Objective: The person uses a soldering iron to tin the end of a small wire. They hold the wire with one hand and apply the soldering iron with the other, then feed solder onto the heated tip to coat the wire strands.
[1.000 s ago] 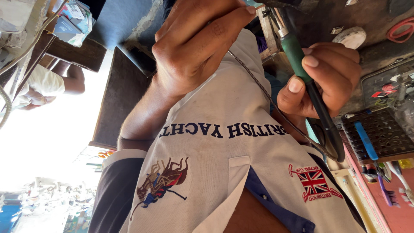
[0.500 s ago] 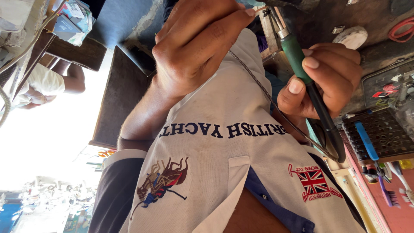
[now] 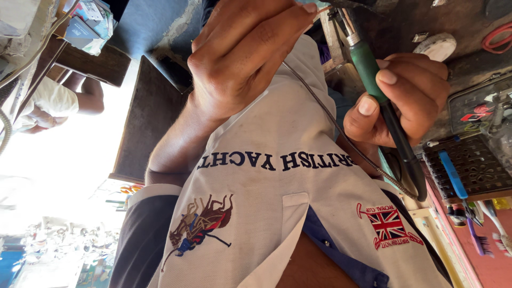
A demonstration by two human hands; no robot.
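Observation:
My left hand (image 3: 240, 58) is raised in front of my chest, fingertips pinched together on a thin wire (image 3: 321, 9) at the top edge. My right hand (image 3: 410, 96) grips a soldering iron (image 3: 368, 64) by its green handle, like a pen, with the metal tip pointing up toward my left fingertips. The iron's black rear end and a thin braided metal cord (image 3: 341, 133) run down across my white printed shirt (image 3: 277, 213). What the iron's tip touches lies out of view.
At the right lie a black grid mat (image 3: 480, 160) with a blue-handled tool (image 3: 452, 173), a purple brush (image 3: 476, 234), a white round object (image 3: 438, 45) and a red wire coil (image 3: 498, 33). Another person's arm in a white sleeve (image 3: 50, 101) is at the far left.
Both hands stay almost where they were. The left fingertips have crept slightly closer to the iron's tip.

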